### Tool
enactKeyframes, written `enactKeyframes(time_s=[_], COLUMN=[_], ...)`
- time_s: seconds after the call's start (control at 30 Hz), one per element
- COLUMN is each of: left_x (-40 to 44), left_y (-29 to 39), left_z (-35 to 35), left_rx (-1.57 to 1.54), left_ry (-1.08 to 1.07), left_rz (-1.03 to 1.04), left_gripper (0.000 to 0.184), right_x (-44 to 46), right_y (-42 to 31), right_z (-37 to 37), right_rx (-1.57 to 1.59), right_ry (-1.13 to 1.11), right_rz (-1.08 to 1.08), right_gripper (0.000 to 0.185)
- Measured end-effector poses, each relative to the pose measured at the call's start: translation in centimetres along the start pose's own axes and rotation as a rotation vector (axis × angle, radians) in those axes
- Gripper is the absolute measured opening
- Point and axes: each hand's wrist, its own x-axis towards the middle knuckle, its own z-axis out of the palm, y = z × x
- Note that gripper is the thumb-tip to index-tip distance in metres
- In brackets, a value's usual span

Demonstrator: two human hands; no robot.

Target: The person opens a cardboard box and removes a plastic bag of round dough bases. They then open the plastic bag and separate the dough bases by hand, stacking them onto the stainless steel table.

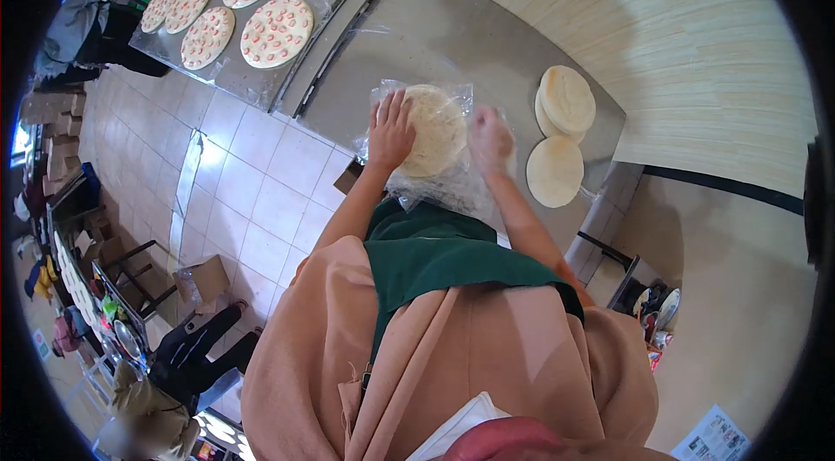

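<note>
A round flat dough disc (432,132) lies on clear plastic film (452,187) at the near edge of the metal table. My left hand (391,130) lies on the disc's left side and the film, fingers spread. Just right of the disc, over the film, is my right hand (491,141), smeared by motion; its fingers look curled, but what they hold, if anything, cannot be made out. To the right rest two stacked pale discs (568,99) and a single disc (555,171) that touches them.
Several discs with pink pieces on top (277,31) lie on the metal surface at the upper left. A wooden-looking wall (696,52) borders the table (452,17) behind. A cardboard box (203,280) and a person in dark trousers (187,357) are at the lower left.
</note>
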Motion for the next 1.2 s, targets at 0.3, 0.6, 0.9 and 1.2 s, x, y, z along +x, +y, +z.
enactKeyframes(time_s=[0.3, 0.6, 0.9, 1.2], left_x=[0.3, 0.3, 0.8, 0.6], left_y=[-1.1, -0.6, -1.6, 3.5], left_z=[3.1, 2.2, 2.6, 2.4], left_rx=[0.174, 0.164, 0.137, 0.127], left_ry=[-0.155, -0.220, -0.253, -0.140], left_rz=[0.046, 0.073, 0.063, 0.063], left_gripper=[0.063, 0.065, 0.065, 0.058], right_x=[9.6, 11.5, 8.7, -0.8], right_y=[-0.4, -1.5, 5.8, 8.0], right_z=[2.8, 3.0, -3.4, -3.3], right_rx=[0.371, -0.038, 0.819, 0.225], right_ry=[-0.610, -0.366, -0.428, -0.496], right_rz=[-0.167, -0.278, -0.135, 0.411], right_gripper=[0.028, 0.035, 0.020, 0.042])
